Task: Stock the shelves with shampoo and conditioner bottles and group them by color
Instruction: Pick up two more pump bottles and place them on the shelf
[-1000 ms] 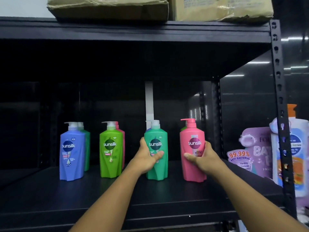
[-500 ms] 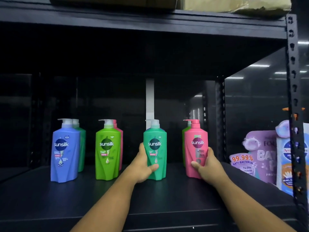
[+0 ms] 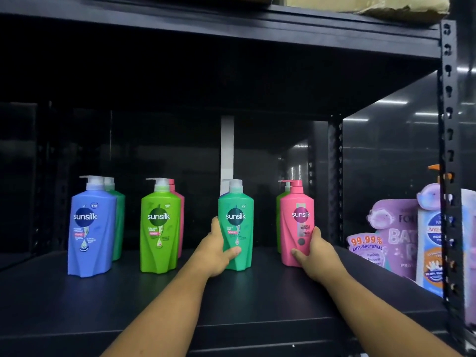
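Observation:
Four pump bottles stand in a front row on the black shelf (image 3: 154, 305). From left: a blue bottle (image 3: 88, 228), a lime green bottle (image 3: 159, 228), a teal bottle (image 3: 238, 222) and a pink bottle (image 3: 296, 217). My left hand (image 3: 216, 251) grips the teal bottle low on its left side. My right hand (image 3: 313, 251) holds the pink bottle at its lower right. Behind the front row stand a teal bottle (image 3: 119, 222), a pink bottle (image 3: 181, 217), a mostly hidden blue bottle (image 3: 223, 195) and a lime green bottle (image 3: 279, 222).
A perforated black upright (image 3: 449, 150) bounds the shelf on the right. Beyond it are purple refill pouches (image 3: 391, 235) and a white soap bottle (image 3: 432, 248). Brown wrapped boxes (image 3: 373, 6) lie on the shelf above. A white strip (image 3: 227, 148) runs up the back.
The pink bottle has slid back in my right hand, close against the green one behind it. The view has shifted a little downward.

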{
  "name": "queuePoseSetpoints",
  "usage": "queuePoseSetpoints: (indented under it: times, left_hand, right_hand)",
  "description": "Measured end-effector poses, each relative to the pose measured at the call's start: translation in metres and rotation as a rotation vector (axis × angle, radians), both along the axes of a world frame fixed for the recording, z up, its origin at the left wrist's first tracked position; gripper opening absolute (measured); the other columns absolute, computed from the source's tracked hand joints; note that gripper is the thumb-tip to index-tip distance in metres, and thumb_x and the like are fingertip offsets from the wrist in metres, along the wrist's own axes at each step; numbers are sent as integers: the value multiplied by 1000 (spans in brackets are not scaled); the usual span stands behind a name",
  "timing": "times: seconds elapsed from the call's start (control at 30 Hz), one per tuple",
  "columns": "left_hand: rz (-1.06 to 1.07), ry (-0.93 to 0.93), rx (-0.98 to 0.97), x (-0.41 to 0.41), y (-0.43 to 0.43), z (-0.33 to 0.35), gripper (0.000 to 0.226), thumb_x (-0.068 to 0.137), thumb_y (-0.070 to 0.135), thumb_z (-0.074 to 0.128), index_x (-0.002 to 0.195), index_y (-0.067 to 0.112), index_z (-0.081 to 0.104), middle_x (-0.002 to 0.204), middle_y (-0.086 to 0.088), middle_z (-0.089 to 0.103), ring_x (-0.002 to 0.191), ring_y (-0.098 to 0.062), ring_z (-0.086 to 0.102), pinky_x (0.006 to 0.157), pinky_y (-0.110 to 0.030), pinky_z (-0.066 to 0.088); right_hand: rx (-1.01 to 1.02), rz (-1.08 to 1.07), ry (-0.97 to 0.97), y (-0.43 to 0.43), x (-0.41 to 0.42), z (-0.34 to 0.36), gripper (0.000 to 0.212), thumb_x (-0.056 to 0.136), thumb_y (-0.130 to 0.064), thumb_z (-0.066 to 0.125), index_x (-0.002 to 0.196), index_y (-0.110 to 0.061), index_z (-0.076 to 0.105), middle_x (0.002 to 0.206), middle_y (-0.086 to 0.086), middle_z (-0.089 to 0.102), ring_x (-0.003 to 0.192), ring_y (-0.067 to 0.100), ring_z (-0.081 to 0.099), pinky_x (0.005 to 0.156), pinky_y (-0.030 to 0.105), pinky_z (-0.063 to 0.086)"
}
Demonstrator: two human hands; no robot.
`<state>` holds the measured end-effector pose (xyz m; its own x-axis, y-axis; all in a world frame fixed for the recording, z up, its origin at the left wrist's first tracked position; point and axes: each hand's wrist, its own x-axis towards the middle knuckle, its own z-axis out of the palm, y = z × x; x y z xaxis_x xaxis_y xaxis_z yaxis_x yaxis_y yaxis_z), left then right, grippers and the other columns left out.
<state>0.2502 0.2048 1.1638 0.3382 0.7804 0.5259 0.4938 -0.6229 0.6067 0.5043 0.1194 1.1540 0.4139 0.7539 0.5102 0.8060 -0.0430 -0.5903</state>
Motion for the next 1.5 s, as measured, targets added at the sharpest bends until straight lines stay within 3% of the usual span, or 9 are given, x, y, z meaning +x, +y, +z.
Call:
queuePoseSetpoints:
  times: [0.43,0.6,0.73,0.9,1.03,1.1,1.23,1.3,1.5]
  left_hand:
    - [59,41,-43,4,-3,-1,73,98,28,68,152,22,20,132,-2,63,108,-18,59,93,-30,44]
    - [111,87,-79,2,-4,-4,71,97,45,64,151,18,26,135,-5,64,120,-25,62,100,-35,48]
    - [222,145,-84,0,-9,-2,76,93,55,63,150,13,37,135,-6,65,121,-27,63,100,-37,51]
    - [291,362,-81,-6,-33,2,48,90,53,67,116,13,69,117,-8,71,102,-27,67,82,-30,53]
    - [163,488,-124,-19,-61,2,67,87,63,67,136,18,64,138,-4,65,122,-23,61,93,-27,47]
    - [130,552,-114,-26,-83,1,71,89,65,64,142,17,60,146,-4,59,132,-24,56,102,-29,43]
    - [80,536,88,-41,-126,-8,45,96,59,58,108,20,77,108,-3,75,105,-25,65,93,-35,51]
    - [54,464,161,-50,-151,-15,42,95,60,57,106,25,78,103,4,77,101,-19,67,90,-36,53]
    - [-48,336,331,-61,-226,-62,57,94,61,47,130,23,70,134,6,69,131,-15,59,108,-40,48]
  right_hand:
    - [-133,-73,-62,10,3,1,86,98,-45,58,154,4,14,138,19,55,124,34,56,98,40,47]
    - [-186,-195,-175,2,1,3,50,95,-55,55,112,-9,62,105,7,65,100,29,65,78,34,51]
    - [-199,-249,-281,-10,-4,4,35,93,-45,55,104,-13,63,92,2,57,94,28,64,71,33,48]
    - [-236,-214,-435,-27,-15,5,30,92,-39,54,101,-13,66,103,6,64,96,30,65,72,33,48]
    - [-270,69,-501,-45,-13,1,25,90,-33,56,92,-17,75,94,3,74,92,25,67,76,31,51]
    - [-256,187,-455,-66,-18,2,21,93,-35,60,98,-23,78,98,-6,76,91,14,64,80,25,47]
    - [-256,324,-386,-120,-34,-2,29,98,-43,58,118,-30,74,115,-13,73,108,7,64,96,23,46]
    - [-234,362,-389,-149,-43,-10,36,100,-43,55,132,-29,67,131,-16,66,123,5,58,106,21,40]
    - [-115,423,-345,-235,-77,-46,46,101,-38,56,146,-30,53,145,-21,49,140,-5,37,117,19,29]
